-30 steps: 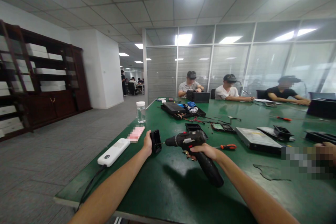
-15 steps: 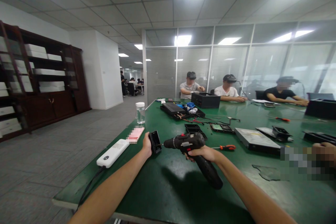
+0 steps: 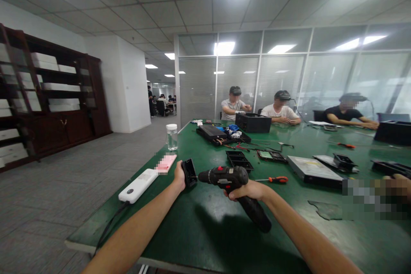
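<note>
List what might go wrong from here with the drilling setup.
The left hand holds the black plastic part in midair, right at the nose of the cordless drill; a slip might bring the bit into the fingers.
The capped clear bottle stands near the table edge and could be knocked off.
The black cable runs beside the left forearm and may snag.

Held above the desk: 1 drill and 1 black housing. Along its left edge: 1 clear jar, 1 white device, 1 pink slab. Elsewhere on it: 2 screwdrivers, 1 silver-topped box. Seated behind the far edge: 3 people.
</note>
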Demonstrator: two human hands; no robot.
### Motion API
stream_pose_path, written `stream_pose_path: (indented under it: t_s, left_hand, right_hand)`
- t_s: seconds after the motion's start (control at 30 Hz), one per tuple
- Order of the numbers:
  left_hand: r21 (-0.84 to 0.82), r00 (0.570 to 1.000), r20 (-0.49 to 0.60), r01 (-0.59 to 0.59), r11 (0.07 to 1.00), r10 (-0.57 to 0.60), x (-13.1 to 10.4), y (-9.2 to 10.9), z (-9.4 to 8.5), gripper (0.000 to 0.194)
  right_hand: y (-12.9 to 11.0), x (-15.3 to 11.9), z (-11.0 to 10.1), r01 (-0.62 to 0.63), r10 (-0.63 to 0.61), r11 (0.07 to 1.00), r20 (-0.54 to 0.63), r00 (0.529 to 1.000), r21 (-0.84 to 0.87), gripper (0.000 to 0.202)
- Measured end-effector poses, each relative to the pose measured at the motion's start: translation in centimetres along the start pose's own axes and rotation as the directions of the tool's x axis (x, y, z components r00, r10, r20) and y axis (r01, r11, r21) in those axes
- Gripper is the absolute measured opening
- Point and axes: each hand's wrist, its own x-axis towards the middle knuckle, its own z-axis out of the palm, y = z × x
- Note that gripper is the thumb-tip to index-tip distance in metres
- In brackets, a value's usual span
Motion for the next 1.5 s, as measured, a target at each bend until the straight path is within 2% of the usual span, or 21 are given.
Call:
stream_pose_path:
  t_s: [0.13,0.3,0.63,1.03,1.5]
  left_hand:
    - [0.023,0.999,0.013,-0.046,0.999,0.046,0.4,0.1,-0.3,0.028]
    - [0.037,0.998,0.036,-0.051,0.998,0.049,1.0,0.2,-0.7,0.030]
    - [0.051,0.996,0.029,-0.088,0.995,0.086,1.0,0.3,-0.8,0.030]
    - [0.053,0.997,0.010,-0.081,0.995,0.081,0.8,0.3,-0.7,0.033]
    - [0.068,0.998,0.024,-0.060,0.996,0.059,0.6,0.4,-0.7,0.035]
  right_hand:
    - [0.4,0.5,-0.4,-0.029,0.029,0.996,0.005,1.000,0.080,0.028]
    - [0.7,1.3,-0.6,-0.040,0.046,0.986,-0.032,0.998,0.162,0.030]
    - [0.3,0.8,-0.1,-0.110,0.111,0.983,0.003,0.994,0.146,0.028]
    - [0.5,0.8,0.0,-0.092,0.101,0.991,-0.088,0.991,0.102,0.031]
    - [0.3,0.6,0.1,-0.073,0.077,0.994,-0.058,0.995,0.077,0.027]
